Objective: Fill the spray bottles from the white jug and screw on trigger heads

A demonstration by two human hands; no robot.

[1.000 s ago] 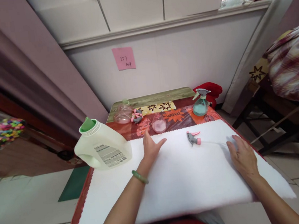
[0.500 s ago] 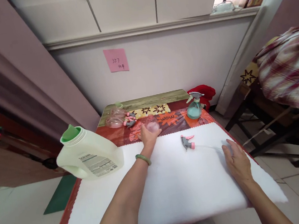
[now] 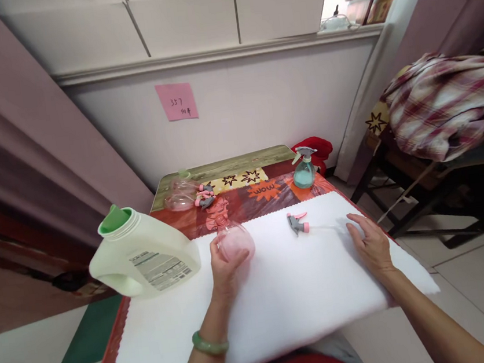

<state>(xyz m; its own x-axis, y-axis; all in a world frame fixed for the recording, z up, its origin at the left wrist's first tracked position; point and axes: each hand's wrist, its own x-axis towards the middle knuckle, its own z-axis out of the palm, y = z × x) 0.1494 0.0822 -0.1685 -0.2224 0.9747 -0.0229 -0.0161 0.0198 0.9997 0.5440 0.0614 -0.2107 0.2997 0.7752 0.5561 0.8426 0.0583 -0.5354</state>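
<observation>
My left hand (image 3: 224,272) is wrapped round the side of a pink see-through spray bottle (image 3: 236,240), whose neck has no sprayer on it. The bottle tilts a little, neck pointing away from me. On the white cloth (image 3: 289,292) to its right lies a grey and pink trigger sprayer (image 3: 297,224), its thin clear tube stretching towards my right hand. My right hand (image 3: 370,245) rests at the cloth's right side, fingers apart and holding nothing. Left of the bottle stands a large pale green jug (image 3: 154,255) with a green spout in its open mouth.
At the back left of the table are clear pink bottles (image 3: 179,199) and several loose trigger sprayers (image 3: 205,196). A green spray bottle (image 3: 304,173) with its sprayer on stands at the back right. Beyond the table's right edge is a dark stool (image 3: 428,201) with plaid fabric (image 3: 446,100).
My left hand has brought the pink bottle from the table's patterned cover nearer to me, onto the white cloth. My right hand stays by the sprayer's tube. The view has shifted slightly.
</observation>
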